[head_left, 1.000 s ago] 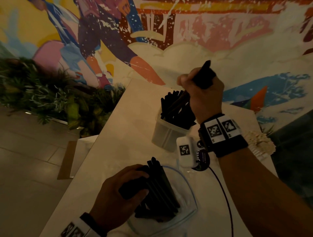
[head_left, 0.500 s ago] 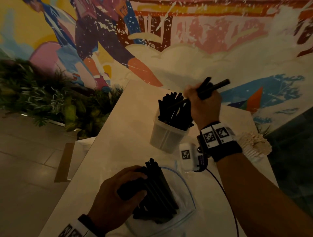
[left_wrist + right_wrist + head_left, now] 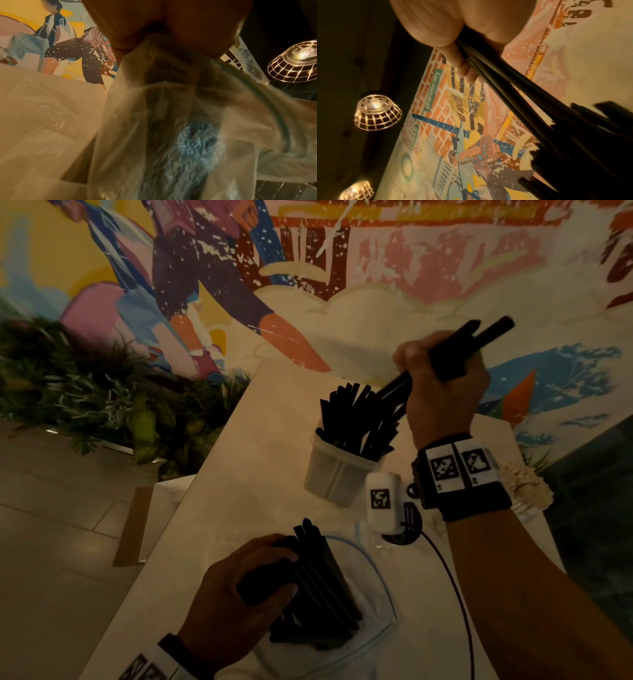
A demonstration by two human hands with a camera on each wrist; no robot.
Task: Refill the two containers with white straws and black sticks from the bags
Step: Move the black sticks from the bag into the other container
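A translucent container (image 3: 334, 474) stands mid-table, packed with black sticks (image 3: 356, 419). My right hand (image 3: 442, 385) hovers over its right side and grips a few black sticks (image 3: 479, 337), their lower ends angled down among those in the container. In the right wrist view the gripped sticks (image 3: 496, 75) run from my fingers to the dark cluster below. Near the front edge, my left hand (image 3: 239, 587) grips a bundle of black sticks (image 3: 318, 583) through a clear zip bag (image 3: 380, 611). White straws (image 3: 524, 487) show behind my right wrist; their container is hidden.
The pale table (image 3: 239, 481) ends at a left edge with floor and green plants (image 3: 102, 405) beyond. A painted mural wall (image 3: 342, 285) rises behind the table. A black cable (image 3: 455, 583) trails from my right wrist camera across the table. Wire-cage lamps (image 3: 376, 112) hang overhead.
My right hand has tilted the gripped sticks further over, upper ends swinging right and lower ends sinking into the container's sticks. My left hand keeps its hold on the bagged bundle.
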